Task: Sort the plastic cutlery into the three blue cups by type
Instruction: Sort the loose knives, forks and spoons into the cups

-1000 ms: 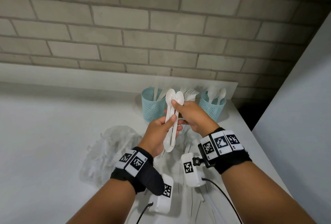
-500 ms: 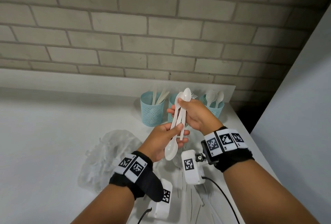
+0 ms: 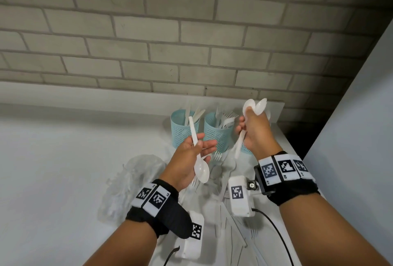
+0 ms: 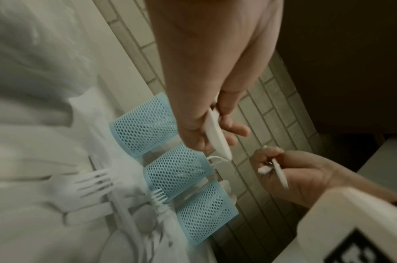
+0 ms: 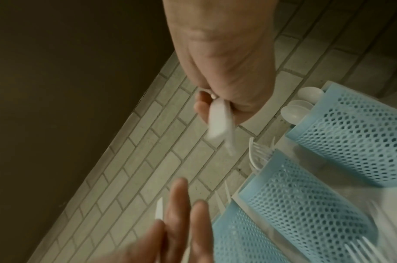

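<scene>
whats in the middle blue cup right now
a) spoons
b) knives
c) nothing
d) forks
d: in the head view, fork tines stick up out of the middle cup, while the left cup holds flat knife-like pieces and spoon bowls show at the right cup in the right wrist view.

Third blue cup [image 3: 246, 149]: mostly hidden behind right hand [image 3: 254, 131], head view. Spoons [image 5: 220, 122] in that hand: motion-blurred, count unclear. Loose cutlery [image 3: 221, 219] on desk [image 3: 63, 159]: blurred, partly covered by wrist cameras. Left hand [image 5: 170, 222]: cut off at frame bottom.
</scene>
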The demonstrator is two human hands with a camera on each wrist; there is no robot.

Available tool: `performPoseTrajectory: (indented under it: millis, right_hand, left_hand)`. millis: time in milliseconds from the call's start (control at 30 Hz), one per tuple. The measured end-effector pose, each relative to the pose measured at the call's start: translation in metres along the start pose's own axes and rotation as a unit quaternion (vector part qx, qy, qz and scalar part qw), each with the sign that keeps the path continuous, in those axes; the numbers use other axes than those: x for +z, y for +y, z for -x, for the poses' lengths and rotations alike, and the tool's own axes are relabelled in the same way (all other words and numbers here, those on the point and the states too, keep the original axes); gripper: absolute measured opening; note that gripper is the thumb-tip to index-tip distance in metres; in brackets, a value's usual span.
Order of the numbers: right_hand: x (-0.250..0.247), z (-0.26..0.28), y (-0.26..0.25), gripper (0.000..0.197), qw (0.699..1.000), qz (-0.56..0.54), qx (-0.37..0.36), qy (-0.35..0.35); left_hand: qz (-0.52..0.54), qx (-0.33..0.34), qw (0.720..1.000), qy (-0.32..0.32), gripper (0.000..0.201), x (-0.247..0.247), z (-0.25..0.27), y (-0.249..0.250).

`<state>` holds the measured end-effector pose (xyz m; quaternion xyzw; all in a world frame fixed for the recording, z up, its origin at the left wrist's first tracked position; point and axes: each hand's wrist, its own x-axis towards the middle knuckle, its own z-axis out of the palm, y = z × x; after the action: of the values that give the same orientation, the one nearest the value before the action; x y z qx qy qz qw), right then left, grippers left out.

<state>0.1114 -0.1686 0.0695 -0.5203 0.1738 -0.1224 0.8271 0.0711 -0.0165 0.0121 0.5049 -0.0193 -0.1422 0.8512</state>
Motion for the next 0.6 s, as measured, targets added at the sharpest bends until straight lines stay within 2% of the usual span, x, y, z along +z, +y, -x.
performPoseTrajectory:
  millis: [67, 167, 333, 367, 467, 600]
  right_hand:
    - [-0.003, 0.004, 0.010, 0.010, 0.995, 0.077, 0.034, -0.057]
    - [-0.010, 0.014, 0.025, 0.016, 0.968, 0.171, 0.096, -0.159]
    - [-0.020, 0.022, 0.047, 0.031, 0.913, 0.237, 0.184, -0.275]
    - [-0.021, 0.023, 0.049, 0.029, 0.904, 0.252, 0.189, -0.288]
    - [-0.024, 0.024, 0.050, 0.014, 0.895, 0.283, 0.190, -0.287]
    - [-0.031, 0.017, 0.039, 0.012, 0.910, 0.295, 0.181, -0.229]
  left_hand:
    - [0.028, 0.016, 0.999, 0.019, 0.018, 0.000, 0.000, 0.000]
    - [0.071, 0.052, 0.995, 0.045, 0.018, 0.003, 0.001, -0.001]
    - [0.134, 0.087, 0.985, 0.067, 0.016, 0.007, 0.000, 0.001]
    - [0.140, 0.089, 0.984, 0.071, 0.016, 0.008, -0.001, 0.000]
    - [0.138, 0.092, 0.984, 0.072, 0.010, 0.008, -0.004, -0.002]
    - [0.153, 0.091, 0.981, 0.076, 0.009, 0.004, -0.004, 0.001]
